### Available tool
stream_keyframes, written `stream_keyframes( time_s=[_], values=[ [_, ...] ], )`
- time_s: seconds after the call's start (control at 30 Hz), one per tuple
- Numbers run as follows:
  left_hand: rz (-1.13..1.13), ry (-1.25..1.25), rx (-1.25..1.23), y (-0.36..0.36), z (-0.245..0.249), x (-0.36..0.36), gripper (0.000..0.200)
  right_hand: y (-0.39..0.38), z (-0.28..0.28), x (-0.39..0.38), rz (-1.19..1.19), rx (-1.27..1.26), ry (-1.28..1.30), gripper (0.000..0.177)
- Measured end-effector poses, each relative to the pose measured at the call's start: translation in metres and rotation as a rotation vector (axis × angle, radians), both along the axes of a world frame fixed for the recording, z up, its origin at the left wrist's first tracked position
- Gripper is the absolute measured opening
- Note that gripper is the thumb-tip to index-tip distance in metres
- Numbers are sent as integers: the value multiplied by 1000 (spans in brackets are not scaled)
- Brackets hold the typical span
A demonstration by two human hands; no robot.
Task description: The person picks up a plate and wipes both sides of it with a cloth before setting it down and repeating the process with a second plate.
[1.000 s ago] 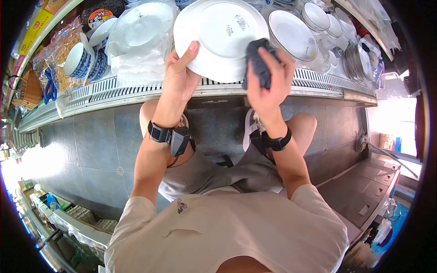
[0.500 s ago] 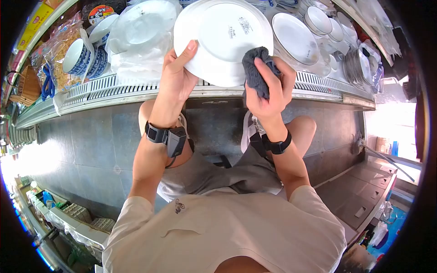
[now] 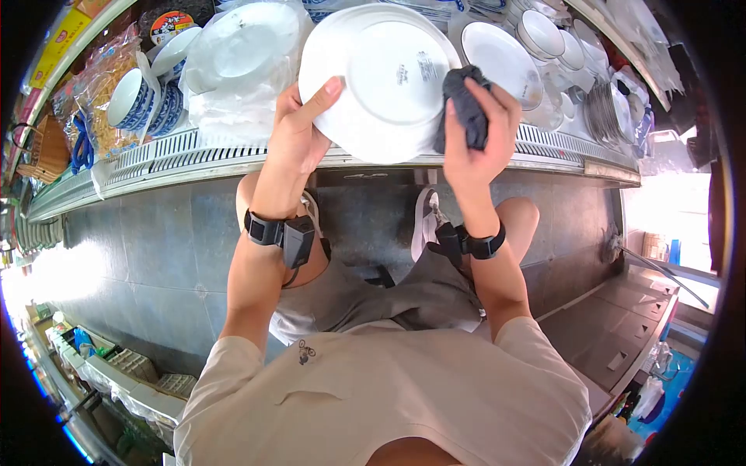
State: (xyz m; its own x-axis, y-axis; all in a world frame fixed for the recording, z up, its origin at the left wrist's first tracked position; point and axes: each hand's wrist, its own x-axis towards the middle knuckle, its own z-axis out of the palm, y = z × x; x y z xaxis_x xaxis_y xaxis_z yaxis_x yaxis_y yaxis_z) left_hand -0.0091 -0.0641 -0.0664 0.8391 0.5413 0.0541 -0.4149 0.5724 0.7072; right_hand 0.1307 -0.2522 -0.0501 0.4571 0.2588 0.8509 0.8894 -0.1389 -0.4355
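Note:
A white plate is held up over the shelf edge with its stamped underside facing me. My left hand grips its left rim, thumb on the underside and the other fingers behind it. In my right hand a dark grey cloth is bunched up, at the plate's right rim. Behind the cloth, on the shelf, sits another white plate with brownish spots near its edge.
Wrapped plates stand left of the held plate, beside blue-patterned bowls. White bowls and a plate stack are at the right. A slotted metal shelf edge runs across in front of me, above the tiled floor.
My right hand has moved right with the cloth, from the plate's underside out to its right rim. The plate has tilted and come slightly lower.

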Motion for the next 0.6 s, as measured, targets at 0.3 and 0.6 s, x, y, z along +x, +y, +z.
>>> stream_keyframes(
  time_s=[0.3,0.6],
  values=[
    [-109,-23,38,8,-8,-7,42,-9,-2,41,-36,27,36,31],
    [-21,-29,-82,10,-10,0,43,-10,-13,-10,116,-2,-231,57]
  ],
)
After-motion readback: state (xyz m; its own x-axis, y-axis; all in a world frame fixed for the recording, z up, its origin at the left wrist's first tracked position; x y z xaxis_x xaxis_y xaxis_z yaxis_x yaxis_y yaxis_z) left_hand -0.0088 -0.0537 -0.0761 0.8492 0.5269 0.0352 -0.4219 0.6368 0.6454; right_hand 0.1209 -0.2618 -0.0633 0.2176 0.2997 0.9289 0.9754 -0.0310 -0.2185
